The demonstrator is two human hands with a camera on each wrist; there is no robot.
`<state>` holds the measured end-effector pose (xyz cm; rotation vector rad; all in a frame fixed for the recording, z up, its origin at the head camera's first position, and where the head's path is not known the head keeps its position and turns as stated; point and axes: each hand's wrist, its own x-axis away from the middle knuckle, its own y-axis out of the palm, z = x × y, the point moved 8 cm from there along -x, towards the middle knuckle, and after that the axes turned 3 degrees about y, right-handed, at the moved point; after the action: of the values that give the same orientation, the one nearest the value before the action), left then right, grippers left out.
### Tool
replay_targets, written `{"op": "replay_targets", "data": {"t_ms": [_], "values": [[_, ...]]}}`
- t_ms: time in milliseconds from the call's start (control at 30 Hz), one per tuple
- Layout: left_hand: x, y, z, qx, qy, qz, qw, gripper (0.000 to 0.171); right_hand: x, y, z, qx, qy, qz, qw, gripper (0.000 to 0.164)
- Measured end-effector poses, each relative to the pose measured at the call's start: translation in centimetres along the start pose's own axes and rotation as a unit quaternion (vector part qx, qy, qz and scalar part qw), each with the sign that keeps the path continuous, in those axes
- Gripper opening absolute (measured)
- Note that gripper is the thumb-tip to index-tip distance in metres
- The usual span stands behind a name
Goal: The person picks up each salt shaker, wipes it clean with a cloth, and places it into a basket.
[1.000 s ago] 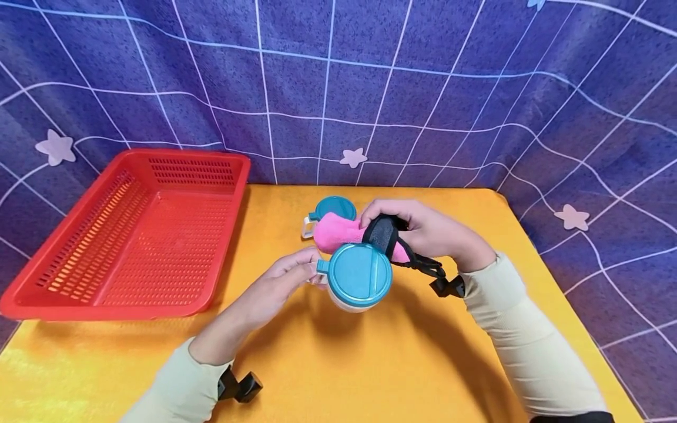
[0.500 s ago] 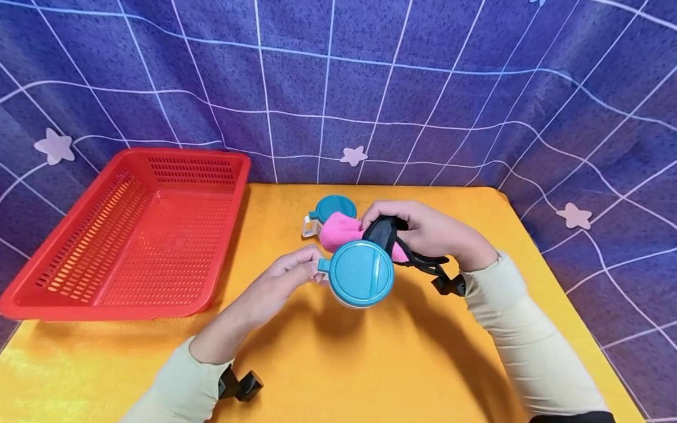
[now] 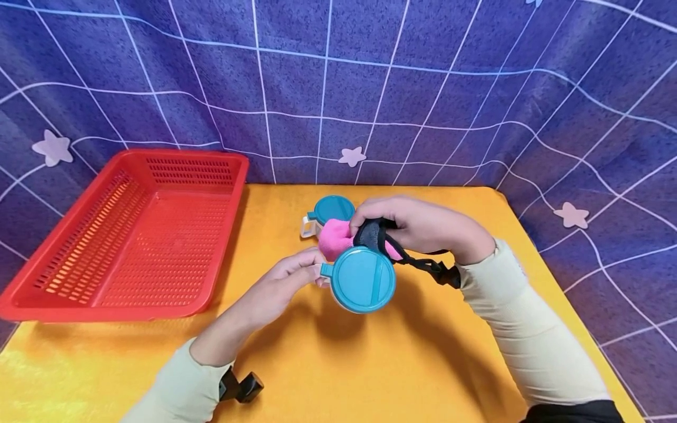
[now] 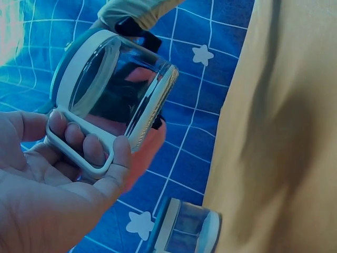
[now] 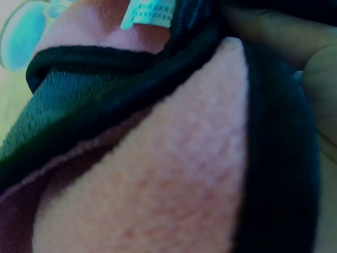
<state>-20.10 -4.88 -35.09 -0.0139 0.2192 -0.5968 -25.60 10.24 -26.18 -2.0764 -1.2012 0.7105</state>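
Observation:
My left hand (image 3: 288, 279) grips a clear jar with a teal lid (image 3: 364, 279) by its white side handle, raised over the yellow table. In the left wrist view several fingers pass through the handle (image 4: 100, 173), and the jar's see-through body (image 4: 126, 87) is tilted. My right hand (image 3: 420, 226) holds a fuzzy pink cloth (image 3: 335, 238) with grey-black panels, black edging and a strap, at the jar's far side. The cloth's pink pile (image 5: 174, 158) and a white label (image 5: 150, 13) fill much of the right wrist view.
A second teal-lidded jar (image 3: 334, 210) with a white handle stands on the yellow table (image 3: 338, 376) behind the hands. A large red perforated basket (image 3: 226, 258) sits at the left. Blue grid-patterned fabric (image 3: 296, 88) hangs behind and along the right.
My right hand has shifted slightly left with the cloth, whose pink end looks more bunched up. The held jar has moved a little right and down. The basket and second jar stay put.

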Motion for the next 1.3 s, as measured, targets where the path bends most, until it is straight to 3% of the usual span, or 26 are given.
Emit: {"op": "replay_targets", "data": {"t_ms": [300, 467, 600, 933, 1300], "values": [[0.0, 0.1, 0.4, 0.01, 0.009, -0.002, 0.9999, 0.023, 0.0, 1.2, 2.6, -0.044, 0.036, -0.008, 0.998, 0.029], [-0.2, -0.3, 0.2, 0.003, 0.012, 0.011, 0.9999, 0.022, 0.6, 0.6, 2.5, -0.072, 0.052, 0.011, 0.996, 0.027], [-0.2, -0.6, 0.3, 0.009, 0.021, 0.016, 0.9996, 0.022, 1.1, -0.4, 1.4, -0.076, 0.034, 0.037, 0.996, 0.024], [-0.3, -0.9, 0.2, 0.032, 0.003, 0.025, 0.9992, 0.022, 1.7, -1.6, -2.2, -0.001, -0.045, 0.088, 0.995, 0.029], [-0.3, -1.8, 0.0, 0.045, -0.003, 0.076, 0.9961, 0.027, 3.0, -2.0, -3.5, 0.064, -0.039, 0.168, 0.983, 0.036]]}}
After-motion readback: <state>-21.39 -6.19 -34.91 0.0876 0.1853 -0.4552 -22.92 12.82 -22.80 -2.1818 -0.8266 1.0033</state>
